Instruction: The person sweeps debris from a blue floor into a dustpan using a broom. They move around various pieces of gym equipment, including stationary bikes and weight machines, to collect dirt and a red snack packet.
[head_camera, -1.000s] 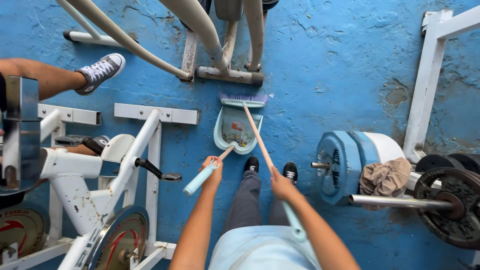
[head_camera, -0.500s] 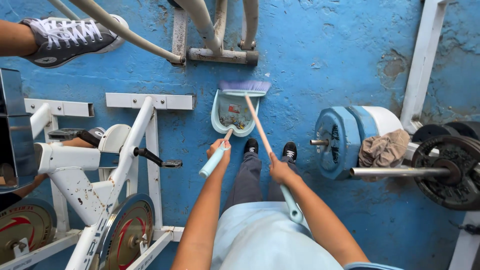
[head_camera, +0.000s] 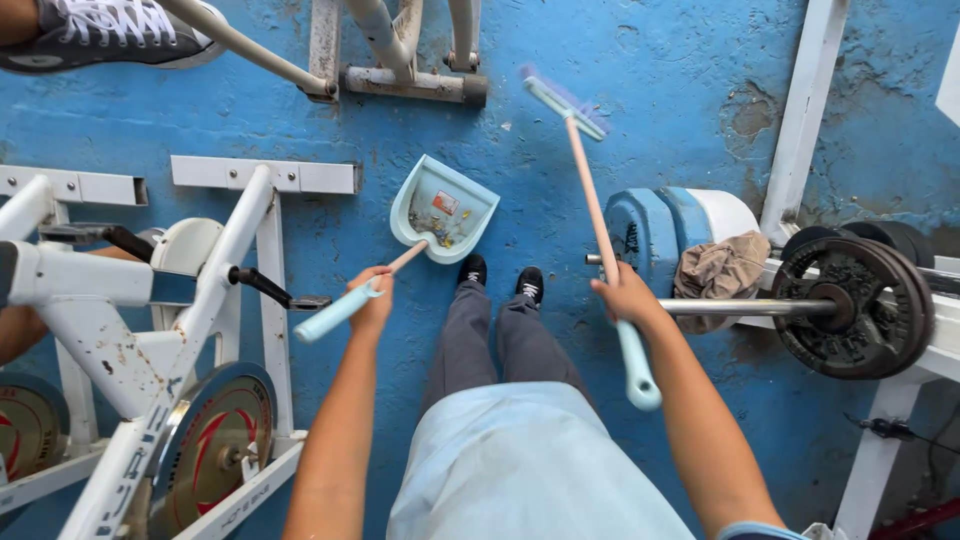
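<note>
While the left hand is closing round the dustpan handle, near the pale grip end, the pan itself is resting tilted on the blue floor just ahead of the shoes, with scraps lying in its tray. The right hand is clamping the broom partway down its pinkish shaft, above the light-blue grip; the head is hovering blurred near the frame at the top, well apart from the pan. Both tools are looking light and stiff, thin plastic and a slim pole, so a loose one-handed hold should be serving; the pan would be spilling if tipped forward, so holding its handle low and level seems wise. An exercise bike is standing to the left, a barbell with a rag to the right, and someone's sneaker is showing top left.
</note>
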